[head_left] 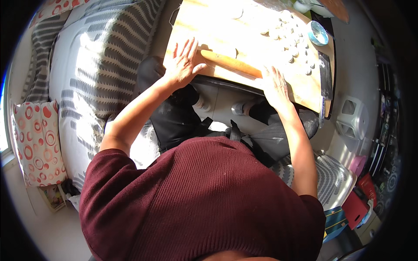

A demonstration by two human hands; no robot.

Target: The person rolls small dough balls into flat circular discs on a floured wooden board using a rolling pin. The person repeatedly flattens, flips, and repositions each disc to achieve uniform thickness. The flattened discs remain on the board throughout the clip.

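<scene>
A wooden rolling pin (230,62) lies slantwise near the front edge of a sunlit wooden board (303,89). My left hand (183,65) is flat, its fingers spread, at the pin's left end. At the other end, my right hand (276,83) rests with extended fingers over the tip. Neither hand's fingers curl around the pin. Glare washes out the board's surface, so any dough under the pin is hard to make out. Small floured dough pieces (290,49) cluster on the right. A faint rounded edge shows farther back.
A blue bowl (317,33) stands at the board's right side. Nearer lies a cleaver (325,75) with a flour-dusted dark blade. A bed with striped covers (101,58) is at the left. On the floor to the right stands a white plastic stool (352,117).
</scene>
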